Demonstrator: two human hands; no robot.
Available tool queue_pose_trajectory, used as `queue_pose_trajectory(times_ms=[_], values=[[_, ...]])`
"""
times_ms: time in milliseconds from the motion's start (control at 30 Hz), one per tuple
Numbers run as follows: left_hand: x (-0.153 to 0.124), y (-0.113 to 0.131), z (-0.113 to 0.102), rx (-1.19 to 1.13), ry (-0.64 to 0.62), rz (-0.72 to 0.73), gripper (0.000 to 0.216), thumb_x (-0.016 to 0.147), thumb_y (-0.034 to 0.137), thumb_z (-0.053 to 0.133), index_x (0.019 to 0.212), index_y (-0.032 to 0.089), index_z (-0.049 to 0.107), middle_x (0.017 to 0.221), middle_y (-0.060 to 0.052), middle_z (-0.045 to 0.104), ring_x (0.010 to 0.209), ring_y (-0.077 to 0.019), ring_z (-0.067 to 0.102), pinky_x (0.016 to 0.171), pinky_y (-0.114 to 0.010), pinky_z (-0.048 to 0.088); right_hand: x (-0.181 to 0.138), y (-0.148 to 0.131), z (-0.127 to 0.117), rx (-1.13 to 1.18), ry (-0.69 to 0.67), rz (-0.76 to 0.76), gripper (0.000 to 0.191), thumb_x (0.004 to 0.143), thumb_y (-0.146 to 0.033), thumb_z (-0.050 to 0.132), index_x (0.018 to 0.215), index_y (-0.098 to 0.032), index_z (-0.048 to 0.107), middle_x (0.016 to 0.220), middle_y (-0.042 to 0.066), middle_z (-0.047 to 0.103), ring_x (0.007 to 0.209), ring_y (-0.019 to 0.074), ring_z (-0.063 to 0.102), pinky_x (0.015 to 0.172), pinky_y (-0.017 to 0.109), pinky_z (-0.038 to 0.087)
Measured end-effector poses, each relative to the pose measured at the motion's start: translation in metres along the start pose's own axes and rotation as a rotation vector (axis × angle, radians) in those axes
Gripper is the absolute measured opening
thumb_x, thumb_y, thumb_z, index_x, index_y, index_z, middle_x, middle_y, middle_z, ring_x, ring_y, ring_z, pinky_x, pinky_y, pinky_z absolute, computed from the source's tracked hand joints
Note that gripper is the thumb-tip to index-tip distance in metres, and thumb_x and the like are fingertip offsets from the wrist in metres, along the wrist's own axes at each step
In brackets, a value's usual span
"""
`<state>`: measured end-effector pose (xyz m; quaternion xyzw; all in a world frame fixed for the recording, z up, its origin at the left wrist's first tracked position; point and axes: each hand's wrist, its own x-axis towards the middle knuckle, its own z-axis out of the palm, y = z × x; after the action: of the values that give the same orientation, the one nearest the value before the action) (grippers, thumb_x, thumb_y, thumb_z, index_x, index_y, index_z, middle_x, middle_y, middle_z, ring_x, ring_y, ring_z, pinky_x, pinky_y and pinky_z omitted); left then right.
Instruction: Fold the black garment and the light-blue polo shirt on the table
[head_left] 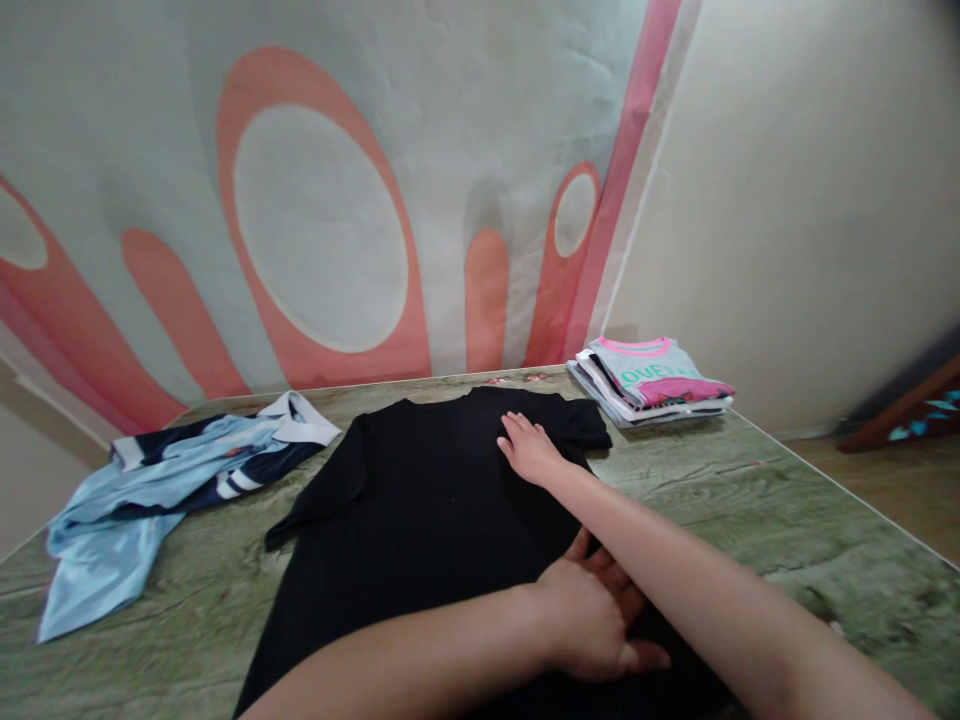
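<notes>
A black T-shirt (420, 510) lies spread flat on the green table (787, 520), its collar toward the wall. My right hand (529, 447) rests flat on the shirt near its right shoulder, fingers stretched out and pressed on the cloth. My left hand (592, 615) lies on the shirt's lower right side, partly under my right forearm, fingers extended flat on the fabric. Neither hand holds anything.
A light blue and navy jersey (150, 490) lies crumpled at the table's left. A stack of folded shirts (652, 385) sits at the far right corner by the wall. A patterned pink and grey cloth (322, 210) hangs behind the table.
</notes>
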<state>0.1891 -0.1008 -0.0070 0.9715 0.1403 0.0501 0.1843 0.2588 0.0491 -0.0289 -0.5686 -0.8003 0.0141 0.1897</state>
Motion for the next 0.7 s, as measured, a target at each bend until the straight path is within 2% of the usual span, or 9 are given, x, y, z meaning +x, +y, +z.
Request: queue_pose_trajectory(times_ms=[100, 133, 200, 267, 300, 333, 400, 533, 700], values=[[-0.016, -0.015, -0.01, -0.144, 0.038, 0.079, 0.045, 0.094, 0.039, 0.049, 0.131, 0.016, 0.055, 0.134, -0.011, 0.059, 0.131, -0.025, 0.046, 0.116, -0.041, 0.023, -0.001, 0.01, 0.021, 0.002, -0.014, 0.01, 0.048, 0.098, -0.037, 0.034, 0.138, -0.013, 0.047, 0.146, 0.013, 0.044, 0.138, 0.0258, 0.035, 0.111, 0.048, 0.027], [-0.024, -0.026, -0.016, -0.201, 0.066, 0.041, 0.036, 0.096, 0.033, 0.045, 0.126, 0.02, 0.06, 0.125, -0.005, 0.066, 0.122, -0.0196, 0.055, 0.112, -0.034, 0.03, -0.003, 0.015, 0.024, 0.006, -0.012, 0.001, 0.048, 0.099, -0.038, 0.033, 0.139, -0.015, 0.046, 0.147, 0.012, 0.043, 0.138, 0.0248, 0.034, 0.112, 0.047, 0.026], [-0.043, -0.053, -0.03, -0.222, 0.178, -0.196, 0.037, 0.099, 0.028, 0.034, 0.123, 0.025, 0.061, 0.115, 0.001, 0.071, 0.108, -0.0125, 0.064, 0.102, -0.024, 0.041, -0.005, 0.025, 0.027, 0.014, -0.015, -0.032, 0.048, 0.099, -0.038, 0.032, 0.14, -0.016, 0.046, 0.148, 0.01, 0.042, 0.139, 0.0236, 0.034, 0.113, 0.046, 0.025], [-0.062, -0.087, -0.042, -0.034, 0.326, -0.555, 0.041, 0.1, 0.032, 0.031, 0.134, 0.027, 0.053, 0.13, 0.0, 0.063, 0.118, -0.0153, 0.058, 0.104, -0.028, 0.04, -0.007, 0.03, 0.026, 0.012, -0.018, -0.059, 0.049, 0.099, -0.04, 0.033, 0.14, -0.017, 0.047, 0.148, 0.01, 0.042, 0.139, 0.0235, 0.033, 0.113, 0.045, 0.025], [-0.07, -0.105, -0.046, 0.114, 0.335, -0.706, 0.044, 0.098, 0.039, 0.035, 0.138, 0.028, 0.048, 0.14, -0.002, 0.054, 0.128, -0.0195, 0.05, 0.109, -0.035, 0.035, -0.008, 0.03, 0.026, 0.007, -0.017, -0.061, 0.049, 0.098, -0.04, 0.034, 0.139, -0.017, 0.047, 0.148, 0.01, 0.042, 0.139, 0.0236, 0.033, 0.113, 0.045, 0.025], [-0.079, -0.122, -0.049, 0.163, 0.344, -0.788, 0.05, 0.096, 0.044, 0.038, 0.142, 0.023, 0.044, 0.147, -0.007, 0.045, 0.135, -0.0261, 0.041, 0.113, -0.046, 0.028, -0.008, 0.03, 0.025, 0.001, -0.013, -0.06, 0.049, 0.098, -0.04, 0.034, 0.139, -0.018, 0.048, 0.148, 0.01, 0.042, 0.139, 0.0237, 0.034, 0.112, 0.045, 0.026], [-0.096, -0.153, -0.051, 0.215, 0.329, -0.867, 0.058, 0.094, 0.051, 0.039, 0.145, 0.023, 0.039, 0.154, -0.008, 0.034, 0.142, -0.0302, 0.027, 0.114, -0.057, 0.019, -0.008, 0.028, 0.025, -0.009, -0.005, -0.06, 0.049, 0.099, -0.041, 0.033, 0.139, -0.018, 0.048, 0.147, 0.01, 0.043, 0.139, 0.0237, 0.034, 0.112, 0.046, 0.026], [-0.139, -0.197, -0.056, 0.271, 0.301, -0.969, 0.055, 0.095, 0.058, 0.028, 0.146, 0.036, 0.034, 0.156, 0.001, 0.028, 0.144, -0.0283, 0.021, 0.112, -0.061, 0.015, -0.009, 0.027, 0.024, -0.01, -0.011, -0.067, 0.049, 0.099, -0.041, 0.032, 0.139, -0.02, 0.048, 0.147, 0.009, 0.044, 0.139, 0.0233, 0.034, 0.113, 0.045, 0.025], [-0.204, -0.231, -0.076, 0.361, 0.28, -1.123, 0.06, 0.097, 0.053, 0.022, 0.148, 0.024, 0.033, 0.156, -0.007, 0.029, 0.143, -0.0292, 0.025, 0.112, -0.054, 0.021, -0.01, 0.027, 0.023, 0.006, -0.01, -0.07, 0.048, 0.099, -0.04, 0.033, 0.139, -0.021, 0.048, 0.147, 0.008, 0.044, 0.139, 0.0231, 0.034, 0.113, 0.045, 0.025]])
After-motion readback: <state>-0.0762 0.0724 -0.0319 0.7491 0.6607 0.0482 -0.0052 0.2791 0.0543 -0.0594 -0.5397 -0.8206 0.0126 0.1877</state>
